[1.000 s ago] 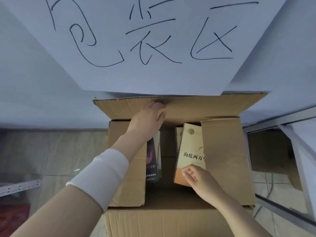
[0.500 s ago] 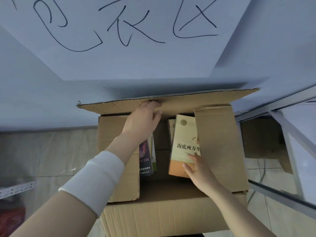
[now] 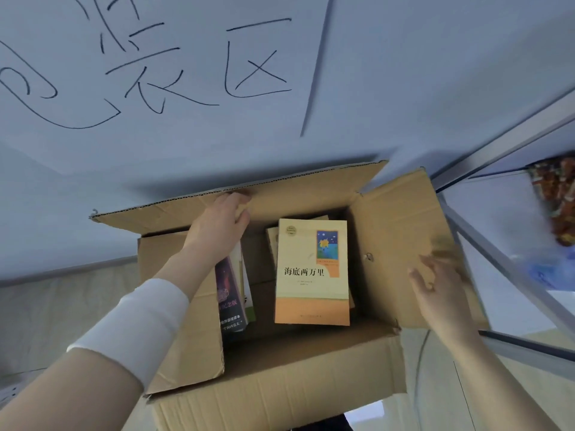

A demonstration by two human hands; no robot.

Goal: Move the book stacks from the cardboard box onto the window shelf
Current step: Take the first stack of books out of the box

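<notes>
An open cardboard box [image 3: 280,390] stands on the floor against the wall. Inside at the right lies a stack topped by a cream and orange book [image 3: 311,272]. A dark-covered book stack [image 3: 231,300] stands at the left, partly hidden under my left arm. My left hand [image 3: 217,228] rests with its fingers against the box's far flap [image 3: 298,194]. My right hand [image 3: 441,290], blurred and with fingers spread, presses on the right flap [image 3: 395,244], which is folded outward. Neither hand holds a book.
A large white sheet with handwritten characters [image 3: 155,63] hangs on the wall above the box. A metal frame with glass [image 3: 513,275] runs along the right, with colourful items [image 3: 557,200] behind it. Tiled floor lies at the left.
My right hand left the cream and orange book and swung right, pushing the right flap open. The whole book cover now shows. The view has come closer to the box.
</notes>
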